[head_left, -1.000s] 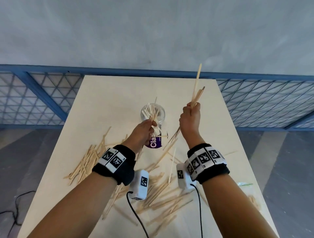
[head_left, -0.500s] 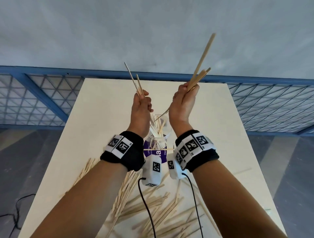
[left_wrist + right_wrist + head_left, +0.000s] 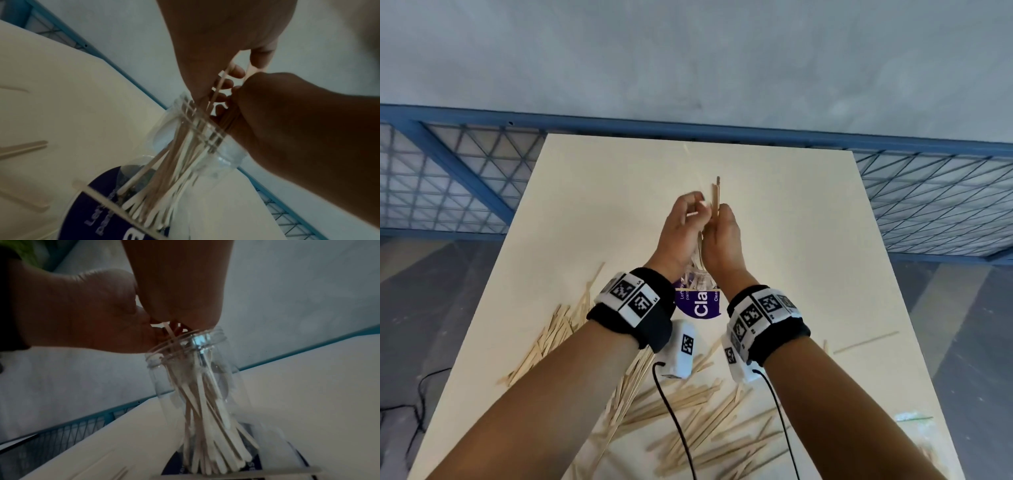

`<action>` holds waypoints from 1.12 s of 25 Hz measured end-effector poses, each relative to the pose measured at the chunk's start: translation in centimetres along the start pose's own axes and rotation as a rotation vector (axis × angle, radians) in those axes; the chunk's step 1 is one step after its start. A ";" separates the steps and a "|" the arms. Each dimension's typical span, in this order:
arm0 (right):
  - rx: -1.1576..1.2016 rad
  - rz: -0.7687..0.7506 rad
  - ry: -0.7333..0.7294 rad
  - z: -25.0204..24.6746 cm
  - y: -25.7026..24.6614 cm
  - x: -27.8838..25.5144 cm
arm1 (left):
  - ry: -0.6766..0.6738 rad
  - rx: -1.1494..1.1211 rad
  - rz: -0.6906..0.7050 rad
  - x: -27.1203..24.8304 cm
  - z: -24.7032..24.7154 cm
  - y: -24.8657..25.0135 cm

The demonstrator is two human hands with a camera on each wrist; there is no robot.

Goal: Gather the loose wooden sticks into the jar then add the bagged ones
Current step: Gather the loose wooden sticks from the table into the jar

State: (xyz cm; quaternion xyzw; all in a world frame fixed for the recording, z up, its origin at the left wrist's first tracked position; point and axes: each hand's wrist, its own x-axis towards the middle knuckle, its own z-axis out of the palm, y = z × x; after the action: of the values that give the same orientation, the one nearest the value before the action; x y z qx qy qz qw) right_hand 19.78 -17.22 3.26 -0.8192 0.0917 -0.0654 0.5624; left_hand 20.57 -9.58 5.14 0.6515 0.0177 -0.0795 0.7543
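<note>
Both hands came together over the clear jar (image 3: pixel 697 284) on the tabletop (image 3: pixel 808 240): left hand (image 3: pixel 681 233) and right hand (image 3: pixel 722 240) fingers pinch wooden sticks (image 3: pixel 715 198), now lowered into the jar mouth.

From the head view, both wrists hid most of the jar (image 3: pixel 697 301), leaving only part of its purple label readable. The left hand (image 3: pixel 679 233) was motion-blurred at its fingertips. A clear bag (image 3: pixel 914 419) at four o'clock on the worktop (image 3: pixel 585 205) was too faint to make out. Both wrist views were dim, and each cut off the jar's base.
</note>
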 end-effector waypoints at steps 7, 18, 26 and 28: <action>-0.266 -0.017 -0.144 -0.2 -0.2 -0.4 | 0.105 0.128 0.240 1.9 0.6 1.9; -0.185 0.084 -0.112 -1.4 -0.2 -1.4 | 0.005 0.690 0.325 0.5 -2.2 -2.0; -0.196 -0.063 0.151 -6.4 2.9 -6.8 | 0.026 1.006 0.596 -2.5 -2.3 -2.3; -0.350 0.066 0.158 -9.0 6.2 -8.3 | 0.082 0.939 0.613 -5.4 -2.1 -3.2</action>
State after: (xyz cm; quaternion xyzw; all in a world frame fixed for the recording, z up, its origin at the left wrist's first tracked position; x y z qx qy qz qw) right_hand 9.33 -25.72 0.65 -0.8934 0.1724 -0.0937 0.4042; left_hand 14.98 -7.46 2.34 0.8952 -0.1805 0.1694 0.3707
